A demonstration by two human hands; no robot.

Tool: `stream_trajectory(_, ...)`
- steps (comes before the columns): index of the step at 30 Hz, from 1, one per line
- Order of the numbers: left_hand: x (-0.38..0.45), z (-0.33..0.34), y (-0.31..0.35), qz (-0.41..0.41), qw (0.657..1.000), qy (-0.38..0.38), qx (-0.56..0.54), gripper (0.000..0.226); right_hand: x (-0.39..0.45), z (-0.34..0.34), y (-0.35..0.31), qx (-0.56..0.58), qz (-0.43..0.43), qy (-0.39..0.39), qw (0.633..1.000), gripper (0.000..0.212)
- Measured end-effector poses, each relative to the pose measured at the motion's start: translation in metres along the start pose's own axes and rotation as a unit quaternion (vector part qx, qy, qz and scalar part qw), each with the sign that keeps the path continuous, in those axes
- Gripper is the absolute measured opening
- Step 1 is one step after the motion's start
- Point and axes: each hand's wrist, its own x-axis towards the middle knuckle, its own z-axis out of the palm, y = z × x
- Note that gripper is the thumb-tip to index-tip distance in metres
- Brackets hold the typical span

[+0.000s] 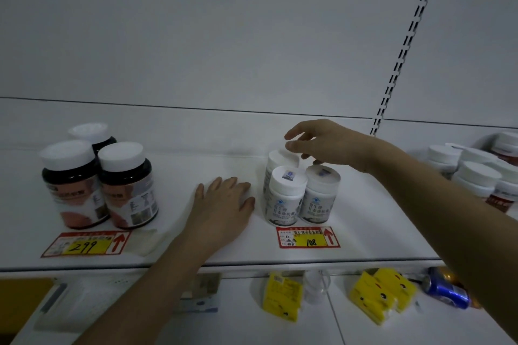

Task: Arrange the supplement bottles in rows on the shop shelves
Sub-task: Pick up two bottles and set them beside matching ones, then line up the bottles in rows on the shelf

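White shop shelving is filling the view, with a flat white shelf (364, 232) running across under a plain back panel and a slotted upright (403, 45) rising at the right. At the far left, 3 dark brown supplement bottles with white screw caps (95, 182) are standing upright in a tight cluster, 2 in front and 1 behind, touching one another. Just in front of them a red and yellow price tag marked 299 (85, 244) is lying flat near the shelf edge. The left hand (224, 210) is resting palm down on the bare shelf between the 2 groups, fingers straight and slightly spread, holding nothing, its thumb near the white bottles. Next, 3 small white supplement bottles with white caps (300, 190) are standing upright and touching, 2 in front and 1 behind. A second red and yellow tag marked 108 (308, 237) is lying just in front of them. The right hand (322, 143) is hovering above this group, fingers loosely bent and apart, gripping nothing; whether a fingertip is touching a cap I cannot tell. At the far right, a heap of white-capped bottles (476, 173) is sitting on the shelf, some tilted. Below, on a lower shelf, yellow packets (381, 294) and a blue can (445, 291) are lying.
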Motion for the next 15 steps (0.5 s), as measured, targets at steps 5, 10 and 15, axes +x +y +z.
stream_trajectory(5, -0.006, -0.027, 0.021, -0.053, 0.982, 0.138, -0.12, 0.04, -0.033, -0.028, 0.018, 0.03, -0.075, 0.173, 0.982, 0.011)
stream_trajectory(10, -0.015, -0.075, 0.102, 0.011, 0.947, 0.266, -0.177, 0.024, -0.092, -0.082, 0.047, 0.048, -0.085, 0.224, 0.97, 0.016)
stream_trajectory(15, -0.023, -0.087, 0.223, 0.124, 0.95, 0.203, -0.202, 0.019, -0.163, -0.138, 0.093, 0.038, -0.065, 0.225, 0.971, 0.017)
